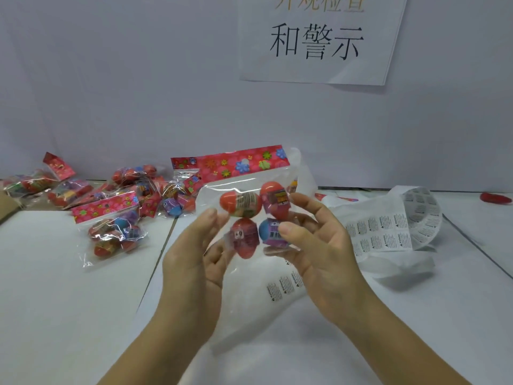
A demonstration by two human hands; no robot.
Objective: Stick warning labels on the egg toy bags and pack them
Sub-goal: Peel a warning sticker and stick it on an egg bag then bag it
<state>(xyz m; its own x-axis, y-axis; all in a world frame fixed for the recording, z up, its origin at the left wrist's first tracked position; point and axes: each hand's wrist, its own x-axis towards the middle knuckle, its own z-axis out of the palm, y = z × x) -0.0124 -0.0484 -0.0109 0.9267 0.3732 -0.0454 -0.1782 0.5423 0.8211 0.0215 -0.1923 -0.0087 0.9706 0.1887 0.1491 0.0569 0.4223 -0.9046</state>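
Note:
I hold a clear egg toy bag (244,187) upright above the table, its red flowered header at the top and several coloured eggs inside. My left hand (194,257) grips its left side, thumb in front by the orange egg. My right hand (313,245) grips its right side, thumb on the blue egg. A roll of white warning labels (394,229) lies unrolled at the right, its strip running under my hands, where a few labels (283,290) show.
A pile of egg toy bags (155,187) lies at the back left, with one bag (113,229) nearer me and more bags (36,182) at the far left. A cardboard edge (8,204) and a red object (497,197) sit at the sides. A paper sign (319,40) hangs on the wall.

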